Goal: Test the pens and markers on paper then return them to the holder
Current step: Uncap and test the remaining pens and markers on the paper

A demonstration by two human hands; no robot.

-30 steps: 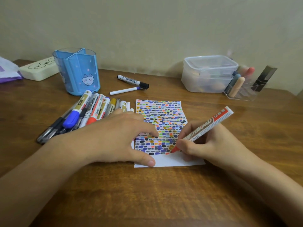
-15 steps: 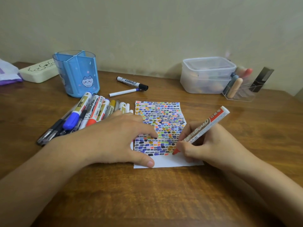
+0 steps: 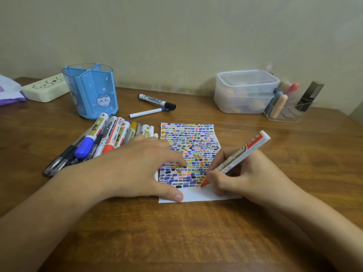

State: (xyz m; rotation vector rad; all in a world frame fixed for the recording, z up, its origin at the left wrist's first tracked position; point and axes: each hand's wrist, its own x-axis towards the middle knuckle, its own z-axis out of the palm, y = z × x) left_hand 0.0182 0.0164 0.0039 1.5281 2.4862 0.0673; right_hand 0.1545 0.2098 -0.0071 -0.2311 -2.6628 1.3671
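A white sheet of paper (image 3: pixel 198 197) lies on the wooden table, most of it filled with rows of small coloured marks. My right hand (image 3: pixel 249 177) grips a red whiteboard marker (image 3: pixel 241 156), its uncapped tip touching the paper at the lowest row of marks. My left hand (image 3: pixel 141 167) lies flat on the paper's left edge, fingers spread, holding nothing. Several capped pens and markers (image 3: pixel 98 140) lie in a pile left of the paper. The blue holder (image 3: pixel 92 93) with a cat picture stands behind the pile and looks empty.
A black-capped marker (image 3: pixel 157 102) and a thin white pen (image 3: pixel 147 112) lie behind the paper. A lidded clear tub (image 3: pixel 245 91) and a clear organiser (image 3: pixel 288 108) stand at the back right. A cream case (image 3: pixel 45 89) and a plastic bag (image 3: pixel 9 91) are at the back left.
The red marker's tip has shifted slightly along the lowest row of marks. My left hand has stayed on the paper.
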